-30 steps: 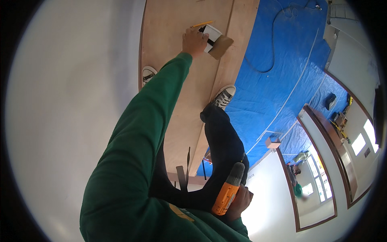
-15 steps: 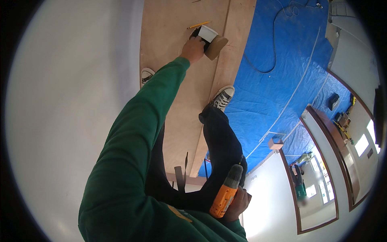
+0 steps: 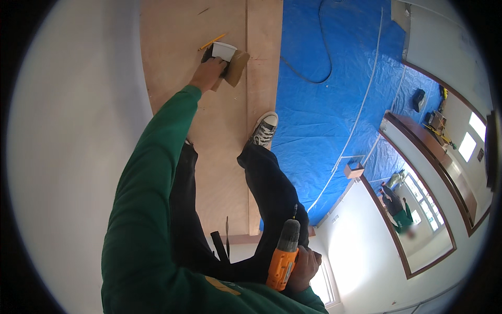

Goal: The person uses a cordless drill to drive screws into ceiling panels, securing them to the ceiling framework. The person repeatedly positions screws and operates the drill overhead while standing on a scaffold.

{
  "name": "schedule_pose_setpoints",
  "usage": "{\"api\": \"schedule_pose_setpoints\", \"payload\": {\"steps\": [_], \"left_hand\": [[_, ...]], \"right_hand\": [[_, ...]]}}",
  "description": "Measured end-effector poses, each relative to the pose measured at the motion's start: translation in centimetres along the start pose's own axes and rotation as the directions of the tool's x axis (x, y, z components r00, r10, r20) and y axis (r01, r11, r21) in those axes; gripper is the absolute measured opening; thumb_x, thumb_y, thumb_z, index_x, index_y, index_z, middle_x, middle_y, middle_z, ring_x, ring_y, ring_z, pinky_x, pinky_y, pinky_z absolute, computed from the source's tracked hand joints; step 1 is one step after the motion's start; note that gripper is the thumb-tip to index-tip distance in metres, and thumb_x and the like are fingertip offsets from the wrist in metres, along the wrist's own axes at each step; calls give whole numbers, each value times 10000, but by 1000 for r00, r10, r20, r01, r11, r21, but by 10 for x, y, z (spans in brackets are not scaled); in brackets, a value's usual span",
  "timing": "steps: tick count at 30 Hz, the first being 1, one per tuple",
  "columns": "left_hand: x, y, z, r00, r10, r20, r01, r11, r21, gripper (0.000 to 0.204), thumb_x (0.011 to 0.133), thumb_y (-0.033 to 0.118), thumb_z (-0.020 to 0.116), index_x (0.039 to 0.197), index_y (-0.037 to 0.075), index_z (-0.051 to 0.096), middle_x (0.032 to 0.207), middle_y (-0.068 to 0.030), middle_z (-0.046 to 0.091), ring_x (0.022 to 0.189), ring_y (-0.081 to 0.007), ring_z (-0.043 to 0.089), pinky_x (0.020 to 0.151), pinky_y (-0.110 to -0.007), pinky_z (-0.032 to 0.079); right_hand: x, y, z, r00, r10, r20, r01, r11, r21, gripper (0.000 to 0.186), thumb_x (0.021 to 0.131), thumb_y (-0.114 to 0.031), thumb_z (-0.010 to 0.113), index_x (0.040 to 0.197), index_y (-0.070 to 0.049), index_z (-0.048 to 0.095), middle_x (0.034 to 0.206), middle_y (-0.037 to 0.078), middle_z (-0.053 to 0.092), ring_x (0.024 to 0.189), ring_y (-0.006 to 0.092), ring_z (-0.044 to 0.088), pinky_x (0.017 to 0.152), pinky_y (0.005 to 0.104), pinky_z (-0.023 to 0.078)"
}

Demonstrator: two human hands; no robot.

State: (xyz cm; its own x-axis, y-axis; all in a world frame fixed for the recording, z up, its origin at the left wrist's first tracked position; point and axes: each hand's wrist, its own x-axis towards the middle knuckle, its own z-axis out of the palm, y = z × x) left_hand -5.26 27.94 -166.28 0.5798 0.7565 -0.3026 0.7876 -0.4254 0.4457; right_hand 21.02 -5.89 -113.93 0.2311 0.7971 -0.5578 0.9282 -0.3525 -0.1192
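My left hand (image 3: 208,73) reaches down to a small opened cardboard box (image 3: 237,68) on the wooden boards. Its fingers are bent together at the dark contents of the box, and their tips are hidden. A white inner flap (image 3: 225,51) stands beside them. My right hand (image 3: 306,268) is wrapped round an orange and black cordless drill (image 3: 284,261), held near my right thigh. The drill points away from me, with a thin bit (image 3: 295,211) in its chuck. Just beyond the box lies a yellow pencil (image 3: 211,42).
I stand on a plywood surface (image 3: 219,120) between a white wall (image 3: 78,157) and a lower floor under blue plastic sheeting (image 3: 314,131). A dark cable (image 3: 329,57) crosses the sheeting. Past framed wall openings at right, another person (image 3: 395,204) in green is visible.
The view has shifted, so the box and boards appear farther left. My left hand stays at the box. The drill now points more nearly straight ahead.
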Motion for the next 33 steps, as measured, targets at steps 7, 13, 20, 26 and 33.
{"api": "schedule_pose_setpoints", "payload": {"steps": [7,13,20,26,33], "left_hand": [[7,-7,-18,995,91,48,-90,996,-17,281,964,95,612,1241,72,656,1149,-126,635,1101,-327,670,904,-457,585],[21,6,-20,993,-28,115,30,999,-13,265,975,73,574,1209,67,698,1114,-156,648,1044,-362,684,907,-460,581],[18,-19,-21,983,108,148,-101,994,-49,218,980,90,575,1165,50,684,1117,-170,642,1057,-362,681,904,-467,578],[16,-4,-22,991,21,134,-15,999,-52,220,993,96,572,1184,40,663,1158,-172,625,1112,-362,660,942,-473,559],[16,-6,-29,984,37,177,-26,998,-61,230,992,56,558,1194,46,667,1169,-163,615,1127,-349,654,959,-467,564]], "right_hand": [[4,-4,-6,1000,8,25,-7,1000,-6,291,851,-242,766,1075,-80,675,835,54,651,755,264,654,778,455,416],[9,-12,-16,998,19,67,-19,1000,-4,290,862,-243,744,1093,-80,679,840,56,646,766,269,661,772,456,411],[14,-18,-19,991,52,119,-55,998,19,312,852,-245,772,1081,-53,684,867,100,680,799,302,682,820,452,421],[19,-21,-18,998,24,65,-22,1000,-19,271,859,-205,732,1098,-93,673,840,52,654,758,271,671,765,458,409],[22,-22,-22,998,1,60,-2,1000,25,272,861,-208,731,1097,-86,673,854,53,660,761,266,673,771,457,407]]}}
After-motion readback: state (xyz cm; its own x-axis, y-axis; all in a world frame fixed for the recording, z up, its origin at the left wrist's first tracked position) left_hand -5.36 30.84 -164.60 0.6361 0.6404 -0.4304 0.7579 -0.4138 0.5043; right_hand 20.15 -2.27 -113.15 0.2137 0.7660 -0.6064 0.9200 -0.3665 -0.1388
